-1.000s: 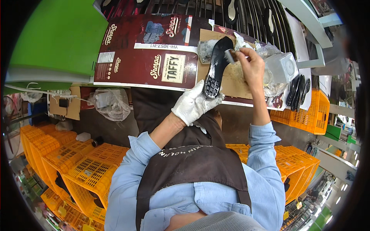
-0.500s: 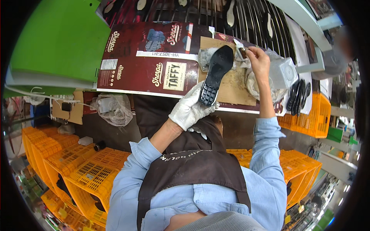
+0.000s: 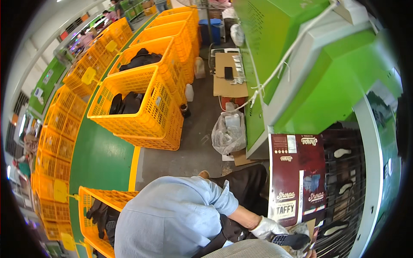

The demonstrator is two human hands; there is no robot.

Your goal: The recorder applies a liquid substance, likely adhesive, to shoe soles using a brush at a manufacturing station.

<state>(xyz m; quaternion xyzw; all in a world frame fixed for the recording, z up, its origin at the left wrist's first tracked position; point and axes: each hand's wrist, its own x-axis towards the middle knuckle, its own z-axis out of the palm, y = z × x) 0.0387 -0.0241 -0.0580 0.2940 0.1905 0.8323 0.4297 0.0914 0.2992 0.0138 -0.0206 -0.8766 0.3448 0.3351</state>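
At the lower right, my left hand (image 3: 267, 228) wears a white glove and is closed round the heel end of a black shoe sole (image 3: 297, 240). Block-patterned tread shows on the sole beside the glove; its smooth front part points right. Only a bit of my bare right hand (image 3: 311, 254) enters at the bottom edge, close to the sole's tip, and its fingers are mostly cut off. Beneath both hands is a work surface covered with maroon printed cardboard (image 3: 282, 176).
A green machine (image 3: 309, 77) stands beyond the work surface, with a rack of metal rods (image 3: 344, 172) holding pale sole pieces. Yellow crates (image 3: 142, 124) with dark items are stacked to the left. A clear plastic bag (image 3: 229, 133) and a phone (image 3: 228, 73) on cardboard lie ahead.
My view has swung left, bringing the crates and aisle in and shifting the work surface to the lower right. My left hand still grips the sole; my right hand has nearly left the picture.
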